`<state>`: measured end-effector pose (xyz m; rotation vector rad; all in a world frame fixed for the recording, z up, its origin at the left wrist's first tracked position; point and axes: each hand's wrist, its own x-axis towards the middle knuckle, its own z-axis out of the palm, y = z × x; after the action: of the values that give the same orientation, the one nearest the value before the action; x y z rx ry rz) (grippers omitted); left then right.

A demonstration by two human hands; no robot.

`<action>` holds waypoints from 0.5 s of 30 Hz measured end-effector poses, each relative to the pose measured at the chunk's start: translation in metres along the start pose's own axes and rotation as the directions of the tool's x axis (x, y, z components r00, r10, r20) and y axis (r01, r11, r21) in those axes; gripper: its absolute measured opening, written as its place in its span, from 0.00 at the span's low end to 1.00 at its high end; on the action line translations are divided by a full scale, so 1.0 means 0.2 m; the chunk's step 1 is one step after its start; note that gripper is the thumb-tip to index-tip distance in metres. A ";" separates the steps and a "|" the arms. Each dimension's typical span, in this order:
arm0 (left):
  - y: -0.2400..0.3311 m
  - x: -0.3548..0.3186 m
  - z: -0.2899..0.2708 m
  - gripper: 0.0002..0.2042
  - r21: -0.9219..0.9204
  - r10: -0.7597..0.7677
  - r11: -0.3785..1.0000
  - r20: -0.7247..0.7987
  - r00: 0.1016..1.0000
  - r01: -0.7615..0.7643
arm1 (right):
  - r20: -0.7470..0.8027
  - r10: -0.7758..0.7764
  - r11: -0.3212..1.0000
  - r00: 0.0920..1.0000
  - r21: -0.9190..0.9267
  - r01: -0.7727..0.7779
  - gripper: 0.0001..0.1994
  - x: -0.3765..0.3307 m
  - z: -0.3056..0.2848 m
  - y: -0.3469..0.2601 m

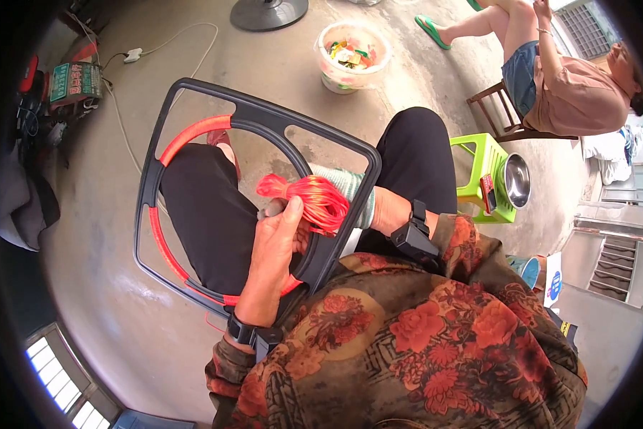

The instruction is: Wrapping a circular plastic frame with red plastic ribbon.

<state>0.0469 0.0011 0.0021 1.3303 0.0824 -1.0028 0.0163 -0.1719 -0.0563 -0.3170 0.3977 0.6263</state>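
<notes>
My left hand [275, 236] is closed, its thumb pressed on a looped bundle of shiny orange-red cord [318, 204], tied near one end. My right hand, in a pale green knitted glove [339, 183], reaches in from the right behind the bundle; its fingers are hidden. Around both hands lies a black plastic frame [257, 111], rectangular outside with a round ring inside, tilted over my lap. Orange-red cord wraps [194, 134] cover several stretches of the ring. A thin red strand trails below the frame's lower left side.
Ahead stands a translucent bucket [353, 57] with colourful wrappers. On the right, a green plastic stool [478, 168] bears a steel bowl [516, 181] and a red-black box. Another person [571, 93] sits at the upper right. A white cable [121, 121] crosses the floor at left.
</notes>
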 end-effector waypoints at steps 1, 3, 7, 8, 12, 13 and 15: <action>0.01 0.01 0.02 0.21 -0.036 -0.057 0.998 -0.006 0.998 0.057 | 0.053 -0.017 1.000 0.998 0.015 0.017 0.20 0.03 -0.02 0.02; 0.01 0.02 0.03 0.21 -0.073 -0.119 0.990 -0.020 0.993 0.117 | 0.108 -0.028 0.999 0.994 0.035 0.024 0.20 0.05 -0.02 0.03; -0.05 0.02 -0.03 0.16 -0.208 -0.151 0.966 0.035 0.988 0.155 | 0.045 -0.532 0.830 0.846 0.225 0.510 0.09 0.04 0.16 -0.13; -0.02 0.01 -0.01 0.15 -0.223 -0.147 0.961 0.086 0.985 0.163 | 0.219 -0.552 0.832 0.805 0.217 0.511 0.08 0.00 0.08 -0.19; -0.03 -0.01 -0.07 0.13 -0.281 -0.120 0.945 0.170 0.978 0.164 | -0.297 -0.674 0.688 0.677 0.084 0.721 0.13 -0.24 0.17 -0.24; -0.02 0.00 -0.07 0.13 -0.287 -0.103 0.945 0.194 0.976 0.157 | -0.260 -0.721 0.636 0.643 0.119 0.762 0.15 -0.31 0.10 -0.25; 0.00 0.00 -0.05 0.15 -0.306 -0.122 0.935 0.203 0.972 0.181 | -0.092 -0.638 0.734 0.765 0.229 0.639 0.18 -0.45 -0.03 -0.20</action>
<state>0.0511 0.0100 -0.0013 0.9388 0.2061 -1.1820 -0.0272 -0.2506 -0.0148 -0.1950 0.3393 -0.1131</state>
